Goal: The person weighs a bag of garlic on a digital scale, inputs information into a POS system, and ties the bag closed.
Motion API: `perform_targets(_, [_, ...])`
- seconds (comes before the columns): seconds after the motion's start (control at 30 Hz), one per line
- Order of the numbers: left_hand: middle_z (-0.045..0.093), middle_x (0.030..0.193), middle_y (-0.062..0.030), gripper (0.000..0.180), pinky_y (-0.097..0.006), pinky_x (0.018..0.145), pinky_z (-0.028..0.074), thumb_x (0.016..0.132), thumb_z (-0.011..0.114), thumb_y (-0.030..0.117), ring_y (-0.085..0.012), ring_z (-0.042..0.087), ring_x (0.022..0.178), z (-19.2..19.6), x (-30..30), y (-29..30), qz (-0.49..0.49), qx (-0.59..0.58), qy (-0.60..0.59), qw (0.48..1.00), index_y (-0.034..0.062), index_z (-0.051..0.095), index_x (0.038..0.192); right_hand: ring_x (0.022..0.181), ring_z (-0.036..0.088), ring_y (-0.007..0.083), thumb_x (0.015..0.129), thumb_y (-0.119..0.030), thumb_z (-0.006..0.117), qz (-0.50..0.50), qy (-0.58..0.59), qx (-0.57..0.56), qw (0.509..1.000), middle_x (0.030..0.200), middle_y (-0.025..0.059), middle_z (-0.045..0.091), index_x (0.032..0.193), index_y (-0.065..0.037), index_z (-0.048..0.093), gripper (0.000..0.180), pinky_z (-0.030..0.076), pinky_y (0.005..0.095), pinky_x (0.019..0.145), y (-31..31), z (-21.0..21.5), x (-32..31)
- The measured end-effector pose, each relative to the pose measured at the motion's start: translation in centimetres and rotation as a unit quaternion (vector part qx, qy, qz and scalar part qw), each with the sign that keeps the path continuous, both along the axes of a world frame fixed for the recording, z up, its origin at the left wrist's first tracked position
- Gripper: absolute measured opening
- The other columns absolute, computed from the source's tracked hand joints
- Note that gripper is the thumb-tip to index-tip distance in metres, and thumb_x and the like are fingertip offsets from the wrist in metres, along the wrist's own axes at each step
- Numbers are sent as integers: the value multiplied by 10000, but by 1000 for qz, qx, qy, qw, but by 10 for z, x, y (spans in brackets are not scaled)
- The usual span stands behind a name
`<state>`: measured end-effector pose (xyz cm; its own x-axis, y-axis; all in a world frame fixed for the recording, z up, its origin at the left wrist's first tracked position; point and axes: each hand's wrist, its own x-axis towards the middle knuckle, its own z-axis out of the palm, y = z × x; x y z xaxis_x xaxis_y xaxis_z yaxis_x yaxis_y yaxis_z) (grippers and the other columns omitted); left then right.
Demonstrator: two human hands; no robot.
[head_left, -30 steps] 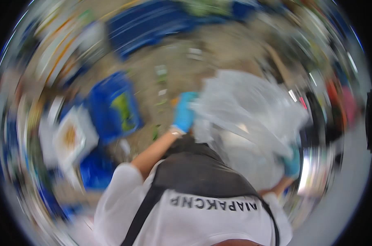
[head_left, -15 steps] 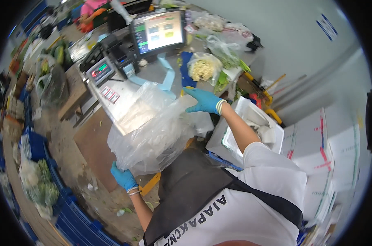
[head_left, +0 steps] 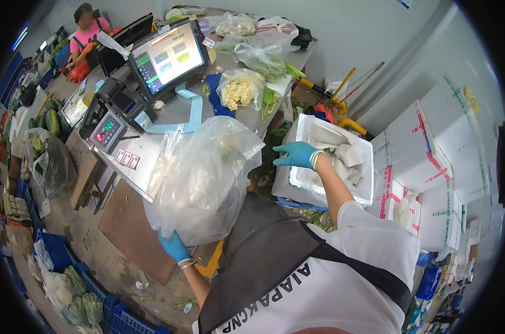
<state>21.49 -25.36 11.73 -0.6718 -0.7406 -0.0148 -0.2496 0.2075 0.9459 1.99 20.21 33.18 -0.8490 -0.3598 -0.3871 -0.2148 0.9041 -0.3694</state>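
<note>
Head view, largest item first. The steel counter [head_left: 152, 147] runs up the left and carries a touchscreen terminal [head_left: 169, 55] and a weighing scale [head_left: 109, 131]. To the right I see stacked white foam boxes [head_left: 430, 145], and just in front of them an open foam box [head_left: 319, 161] lined with crumpled paper. At centre a large clear plastic bag [head_left: 202, 178], bulging with pale produce, rests against the counter edge. My left hand [head_left: 173, 245], in a blue glove, is closed on the bag's lower end from beneath. My right hand [head_left: 297, 155], also gloved, hovers with fingers loosely spread and holds nothing, between the bag's top and the open box. A smaller bag of cauliflower [head_left: 240, 89] lies farther up the counter.
</note>
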Motion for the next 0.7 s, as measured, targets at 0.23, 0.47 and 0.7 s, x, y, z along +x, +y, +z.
perform_targets(0.23, [570, 1297, -171, 535, -352, 999, 421, 803, 563, -9, -251, 567, 1119, 37, -25, -35, 175, -27, -22, 984, -57, 490, 1331, 1039, 650, 317, 867, -464, 646, -74, 85, -137, 984, 1136, 196, 668, 1248, -50, 623, 563, 496, 352, 927, 22, -11, -112])
perform_targets(0.47, [612, 1223, -185, 403, -353, 980, 454, 904, 581, 95, -274, 584, 1061, 38, -53, -20, 291, -35, -51, 955, -89, 555, 1262, 865, 669, 163, 914, -345, 647, -181, 57, -432, 882, 1045, 70, 693, 1266, -8, 603, 489, 530, 302, 787, 85, -23, -455])
perform_targets(0.7, [647, 1181, -153, 332, -351, 917, 482, 918, 588, 105, -208, 600, 1029, 58, -51, 39, 371, -30, -222, 901, -81, 603, 1194, 777, 685, 204, 898, -330, 673, -296, 33, -441, 847, 1104, 104, 649, 1394, -70, 457, 601, 533, 284, 658, 95, -80, -855])
